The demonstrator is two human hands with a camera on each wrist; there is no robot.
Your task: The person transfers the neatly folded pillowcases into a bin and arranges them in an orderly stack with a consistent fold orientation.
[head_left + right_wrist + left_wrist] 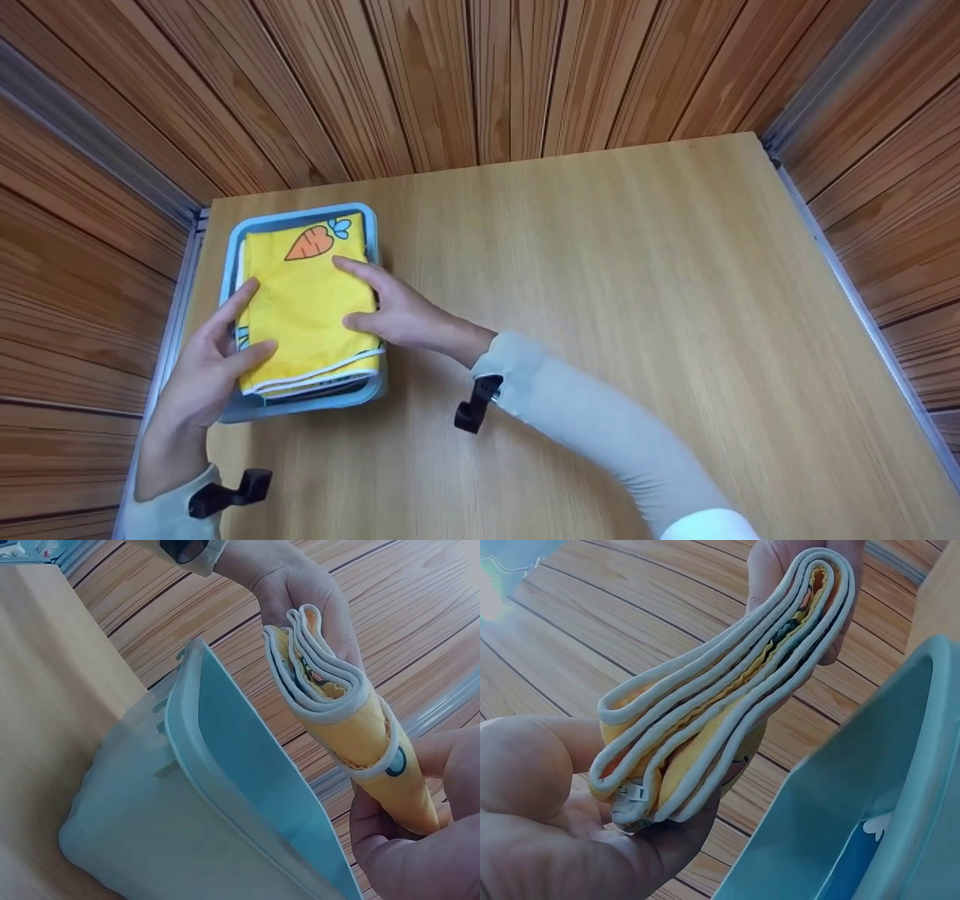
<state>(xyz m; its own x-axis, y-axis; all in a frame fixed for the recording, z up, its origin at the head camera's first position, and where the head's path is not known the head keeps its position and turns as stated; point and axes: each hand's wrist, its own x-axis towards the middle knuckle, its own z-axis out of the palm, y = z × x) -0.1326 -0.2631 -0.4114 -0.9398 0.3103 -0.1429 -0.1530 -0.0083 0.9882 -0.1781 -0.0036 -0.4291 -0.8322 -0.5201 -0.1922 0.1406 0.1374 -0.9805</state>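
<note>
A thick folded yellow cloth (311, 300) with white piped edges and a carrot print is held between both hands, over a light blue plastic bin (300, 412). My left hand (210, 367) grips its left side, thumb on top and fingers beneath. From the right, my right hand (401, 304) holds the opposite edge, with the thumb and a finger over the top face. Seen end-on in the left wrist view, the cloth (727, 690) shows several stacked layers and a small white zipper-like piece (634, 791) at one corner. In the right wrist view, the cloth is above the bin's rim (225, 802).
The bin stands at the left of a wooden table (600, 300), near the back and left edges. Something blue with a white shape (855, 855) lies inside it. Wood-plank walls (480, 82) rise behind and at both sides.
</note>
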